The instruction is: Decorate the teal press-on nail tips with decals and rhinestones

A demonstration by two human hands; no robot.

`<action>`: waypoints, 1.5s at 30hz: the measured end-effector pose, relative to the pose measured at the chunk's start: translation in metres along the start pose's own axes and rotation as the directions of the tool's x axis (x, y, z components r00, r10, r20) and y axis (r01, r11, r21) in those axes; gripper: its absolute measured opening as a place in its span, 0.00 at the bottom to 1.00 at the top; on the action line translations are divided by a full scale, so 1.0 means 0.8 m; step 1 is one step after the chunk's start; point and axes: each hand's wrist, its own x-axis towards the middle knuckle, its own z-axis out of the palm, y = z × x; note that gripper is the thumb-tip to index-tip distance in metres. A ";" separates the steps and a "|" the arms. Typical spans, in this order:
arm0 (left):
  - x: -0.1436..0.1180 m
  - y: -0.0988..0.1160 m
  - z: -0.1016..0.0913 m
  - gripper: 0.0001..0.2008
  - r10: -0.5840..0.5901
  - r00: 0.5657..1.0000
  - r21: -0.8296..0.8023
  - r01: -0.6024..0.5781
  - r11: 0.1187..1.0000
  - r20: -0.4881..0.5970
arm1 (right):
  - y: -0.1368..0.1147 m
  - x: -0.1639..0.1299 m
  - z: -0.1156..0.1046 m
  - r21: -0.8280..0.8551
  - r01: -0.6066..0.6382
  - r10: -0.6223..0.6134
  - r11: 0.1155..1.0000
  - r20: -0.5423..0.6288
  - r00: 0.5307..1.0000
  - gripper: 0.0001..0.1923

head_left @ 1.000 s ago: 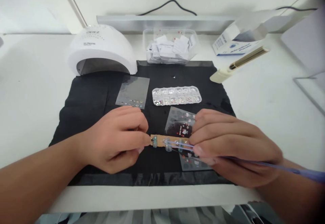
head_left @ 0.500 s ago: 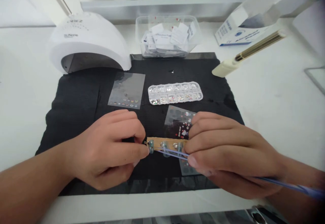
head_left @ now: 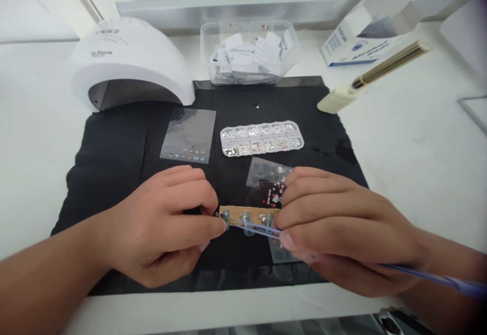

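A small wooden strip carrying several pale blue false nails lies low over the black mat. My left hand pinches the strip's left end between thumb and fingers. My right hand holds a thin blue tool like a pen; its tip reaches left onto the nails on the strip. A clear sticker sheet with small red and white shapes lies under and behind the strip, partly hidden by my right hand.
A white nail lamp stands at the back left. On the mat lie a second sticker sheet and a clear rhinestone case. Behind are a plastic tub of packets, a white-and-blue box and a gold-and-cream tool.
The view shifted so everything sits slightly lower and closer. My hands keep the same grip on the strip and the blue tool; the tool tip moved a little left along the nails.
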 end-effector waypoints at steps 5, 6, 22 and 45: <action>0.001 0.000 0.002 0.13 0.002 1.000 0.021 -0.002 1.000 -0.002 | 0.001 -0.001 0.000 -0.026 0.000 0.000 1.000 0.001 1.000 0.05; 0.002 0.000 0.003 0.13 0.002 1.000 0.026 -0.002 1.000 0.002 | 0.001 -0.001 0.001 -0.028 -0.001 0.001 1.000 -0.001 1.000 0.04; 0.004 -0.001 0.002 0.12 -0.020 0.999 0.040 0.019 0.999 0.035 | 0.001 0.000 0.001 -0.041 0.006 -0.007 0.999 -0.006 1.000 0.05; 0.001 0.003 0.004 0.12 0.036 0.999 0.129 -0.036 0.991 0.001 | 0.008 -0.006 -0.003 0.186 -0.011 0.044 0.982 -0.173 0.984 0.03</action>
